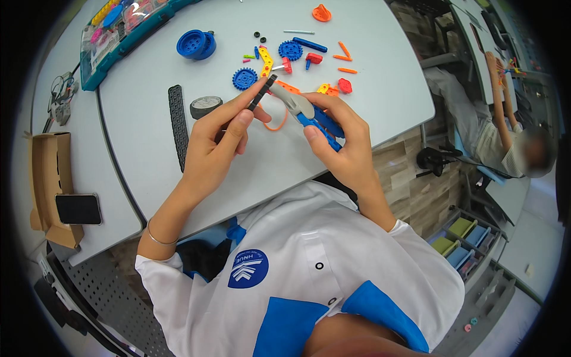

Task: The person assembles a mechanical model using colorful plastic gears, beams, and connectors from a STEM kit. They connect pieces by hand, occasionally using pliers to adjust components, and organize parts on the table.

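My left hand [219, 135] pinches a narrow black toothed piece [262, 93] between thumb and fingers. My right hand [345, 128] is wrapped round the blue handles of grey-jawed pliers [295, 105]. The jaws reach up to the black piece near its upper end; I cannot tell whether they grip it. Below the pliers lies a thin orange loop [275, 127], partly behind the left fingers. Beside my left hand are a wheel with a black tyre [206, 107] and a long black tread strip [178, 128]. Past the hands lie a yellow bent beam [266, 61] and a blue gear [244, 78].
Farther back are another blue gear [290, 50], blue wheel hubs [196, 44], a blue beam [310, 44] and an orange part [322, 13]. At the left stand a teal-edged parts case [132, 47], an open cardboard box [52, 172] and a phone [79, 209]. Another person [505, 140] sits at the right.
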